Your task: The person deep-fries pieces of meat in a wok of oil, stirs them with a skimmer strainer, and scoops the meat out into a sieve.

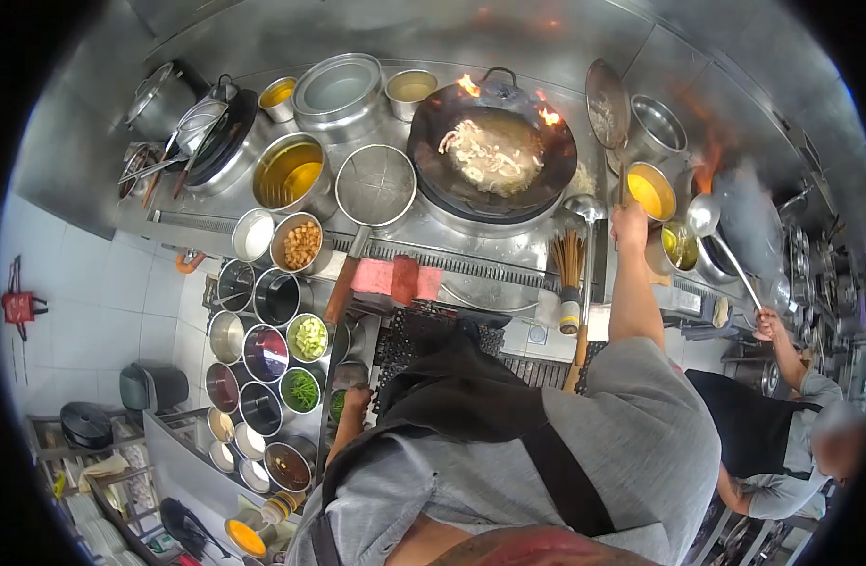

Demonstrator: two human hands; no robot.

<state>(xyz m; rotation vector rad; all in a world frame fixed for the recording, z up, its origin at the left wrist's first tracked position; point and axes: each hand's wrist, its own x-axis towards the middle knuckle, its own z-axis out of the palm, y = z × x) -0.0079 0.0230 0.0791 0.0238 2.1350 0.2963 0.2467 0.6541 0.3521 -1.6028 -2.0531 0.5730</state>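
My right hand is closed around the handle of a round skimmer, which is raised just right of the wok. In the wok, pale sliced pieces lie in bubbling oil, and flames lick over the far rim. A metal pot of yellow liquid stands right beside my right hand. Low at my left side, my left hand is curled next to a greyish bundle at the edge of the ingredient stand. What its fingers hold, if anything, is hidden.
A wire strainer rests left of the wok. A ladle and a bamboo brush lie at the right. Several ingredient pots, including chopped greens, stand left. A co-worker holds another ladle near flames.
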